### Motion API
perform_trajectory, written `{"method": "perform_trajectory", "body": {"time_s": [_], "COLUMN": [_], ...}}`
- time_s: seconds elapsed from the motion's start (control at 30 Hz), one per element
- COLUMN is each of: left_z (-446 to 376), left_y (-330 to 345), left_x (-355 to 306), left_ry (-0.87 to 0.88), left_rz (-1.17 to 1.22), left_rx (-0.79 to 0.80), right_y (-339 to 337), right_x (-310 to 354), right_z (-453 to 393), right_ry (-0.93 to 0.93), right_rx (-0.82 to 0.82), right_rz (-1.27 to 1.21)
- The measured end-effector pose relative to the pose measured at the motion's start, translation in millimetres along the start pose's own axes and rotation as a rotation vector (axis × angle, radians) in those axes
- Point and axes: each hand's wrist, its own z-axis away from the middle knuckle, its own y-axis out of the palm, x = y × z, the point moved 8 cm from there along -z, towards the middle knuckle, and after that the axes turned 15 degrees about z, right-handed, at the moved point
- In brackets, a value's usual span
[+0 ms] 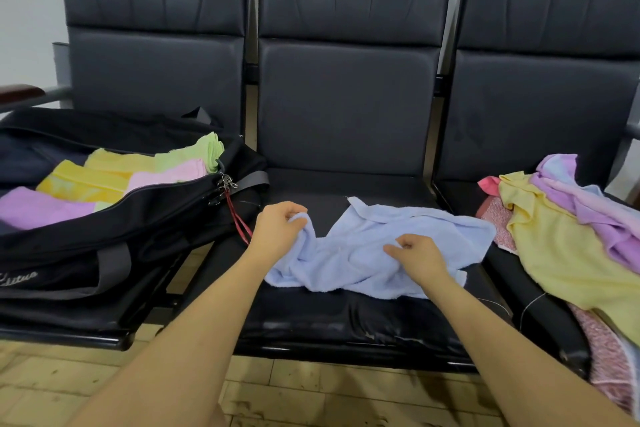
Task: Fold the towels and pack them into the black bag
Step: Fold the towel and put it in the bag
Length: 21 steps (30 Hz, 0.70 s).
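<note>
I look down on a row of three black padded seats [346, 107]. On the middle seat lies a crumpled pale blue terry towel [374, 253], unfolded. My left hand [277, 230] pinches the towel's left corner, fingers curled around the cloth. My right hand [419, 255] rests on the towel's middle with its fingers curled into the fabric, grasping a fold.

On the left seat sits an open black fabric bag [114, 229] with its zip undone. Inside it lie folded towels [114, 177] in purple, yellow, pink and light green, side by side. A red cord [239, 222] hangs from the zip pulls at the bag's right end.

On the right seat is a loose pile of unfolded towels [568, 232]: pale yellow on top, lilac behind it, pink patterned cloth underneath, just beside the blue towel's right edge.
</note>
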Motion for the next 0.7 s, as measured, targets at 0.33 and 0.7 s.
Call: {"method": "perform_trajectory", "body": {"time_s": [0.33, 0.7], "left_z": [-1, 0], "left_y": [-29, -68], "left_x": [-27, -95], "left_ry": [0.169, 0.142], "left_rz": [-0.021, 0.478], "left_rx": [-0.133, -0.257], "right_y": [-57, -157], "right_x": [36, 59], "right_z": [16, 67], "right_ry": [-0.172, -0.221], "right_rx": [-0.169, -0.62], "right_rz": [-0.443, -0.538]}}
